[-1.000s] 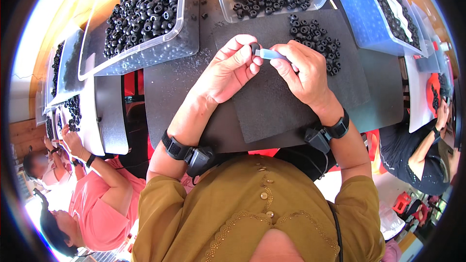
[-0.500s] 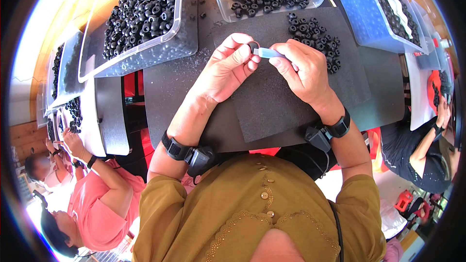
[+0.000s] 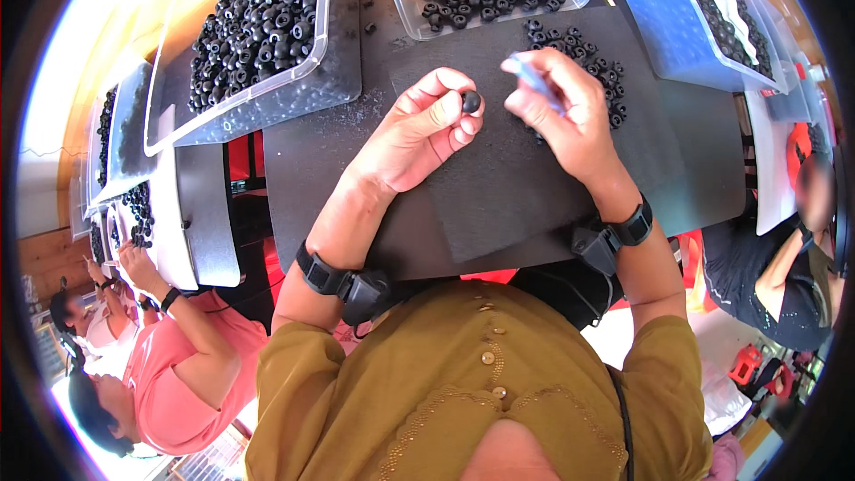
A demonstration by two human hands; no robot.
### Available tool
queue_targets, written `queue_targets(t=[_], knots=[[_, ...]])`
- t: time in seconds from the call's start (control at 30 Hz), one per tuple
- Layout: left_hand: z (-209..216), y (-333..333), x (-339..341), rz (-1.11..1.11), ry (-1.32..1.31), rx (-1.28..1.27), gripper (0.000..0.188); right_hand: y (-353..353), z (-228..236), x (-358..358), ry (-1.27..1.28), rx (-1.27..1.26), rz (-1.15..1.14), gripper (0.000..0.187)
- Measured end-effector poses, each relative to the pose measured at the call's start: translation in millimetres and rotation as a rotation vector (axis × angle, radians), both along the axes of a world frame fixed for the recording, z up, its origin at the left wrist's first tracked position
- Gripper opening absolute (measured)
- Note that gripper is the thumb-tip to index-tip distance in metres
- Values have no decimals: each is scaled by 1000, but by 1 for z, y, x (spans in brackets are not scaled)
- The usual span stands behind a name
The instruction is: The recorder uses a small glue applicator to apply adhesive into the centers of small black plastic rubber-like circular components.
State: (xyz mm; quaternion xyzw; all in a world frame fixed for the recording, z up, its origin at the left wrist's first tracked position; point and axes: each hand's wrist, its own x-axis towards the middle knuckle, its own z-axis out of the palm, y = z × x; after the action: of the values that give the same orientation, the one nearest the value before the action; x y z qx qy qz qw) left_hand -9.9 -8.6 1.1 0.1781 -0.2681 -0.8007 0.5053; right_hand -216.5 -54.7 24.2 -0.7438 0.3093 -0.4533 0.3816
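A small round black piece [image 3: 470,101] is pinched between the thumb and fingers of my left hand [image 3: 411,138], above the dark mat [image 3: 499,200]. My right hand [image 3: 574,120] is closed around a slim tool with a pale blue handle [image 3: 534,82]. The tool is blurred and its working tip cannot be made out; it stands apart from the black piece. Just beyond my right hand, a cluster of similar hollow black pieces [image 3: 609,80] lies on the mat, partly hidden by that hand.
A large clear bin [image 3: 258,98] heaped with black pieces stands at the left. A smaller clear bin [image 3: 405,4] is behind the mat, and a bluish bin [image 3: 659,31] at the right. Crumbs lie on the table [image 3: 303,169]. A co-worker in pink [image 3: 191,365] sits at left, another person in dark clothes [image 3: 757,281] at right.
My right hand has drawn the tool away to the right from the black piece and tilted it. In my left hand the piece has turned, now showing a rounded side.
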Motion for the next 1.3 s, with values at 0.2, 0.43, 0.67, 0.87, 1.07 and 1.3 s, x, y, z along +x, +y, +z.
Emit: queue_targets(t=[0.2, 0.43, 0.67, 0.87, 1.07, 1.3], knots=[[1, 2, -3, -13, -148, 31, 18, 2, 0, 5, 14, -48, 221, 27], [0, 4, -15, 78, -153, -24, 21, 3, -1, 2, 10, 27, 153, 17], [-4, 5, -13, 71, -117, -82, 20, 2, -2, 1, 86, -106, 49, 18], [4, 3, -6, 114, -21, 22, 19, 4, 10, -3, 49, 0, 32, 19], [-5, 0, -1, 117, 57, -3, 24, 3, 3, -2, 188, -157, 48, 20], [-6, -1, -1, 154, 5, -27, 21, 5, 4, 0, 260, -226, 46, 17]])
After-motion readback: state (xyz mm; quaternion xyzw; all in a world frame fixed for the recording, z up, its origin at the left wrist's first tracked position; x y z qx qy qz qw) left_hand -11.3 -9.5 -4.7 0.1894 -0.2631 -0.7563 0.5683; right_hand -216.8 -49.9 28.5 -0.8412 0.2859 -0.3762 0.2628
